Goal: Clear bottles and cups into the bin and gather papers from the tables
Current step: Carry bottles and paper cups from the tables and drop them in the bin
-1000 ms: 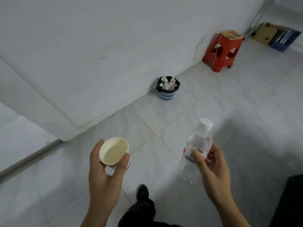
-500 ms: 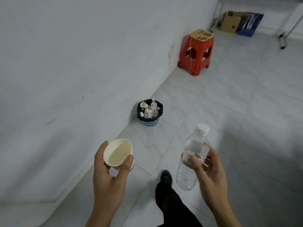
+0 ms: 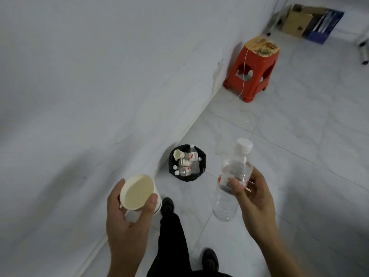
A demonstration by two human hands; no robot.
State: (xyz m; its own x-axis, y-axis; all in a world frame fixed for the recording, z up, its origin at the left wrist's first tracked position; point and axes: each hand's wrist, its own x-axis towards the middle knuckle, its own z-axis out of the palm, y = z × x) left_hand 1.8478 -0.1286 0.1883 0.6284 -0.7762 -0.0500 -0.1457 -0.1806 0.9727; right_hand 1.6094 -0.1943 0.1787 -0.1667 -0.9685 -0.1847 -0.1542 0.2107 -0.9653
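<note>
Partway: bin (image 3: 203, 159) holds bottles and cups; left hand (image 3: 127, 222) grips a cup (image 3: 137, 191), right hand (image 3: 253, 198) a bottle (image 3: 232, 176), both undropped.

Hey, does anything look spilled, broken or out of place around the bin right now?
Nothing stands out. The bin stands upright by the wall, holding bottles and cups, with no spill visible around it. The left hand holds a paper cup, the right hand a capped bottle.

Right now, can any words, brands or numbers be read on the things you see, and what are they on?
None can be read.
Bottle in the right hand: red label, print blurred.
Bottles in the bin: red labels, too small.
Stool top: printed picture, no legible words.
</note>
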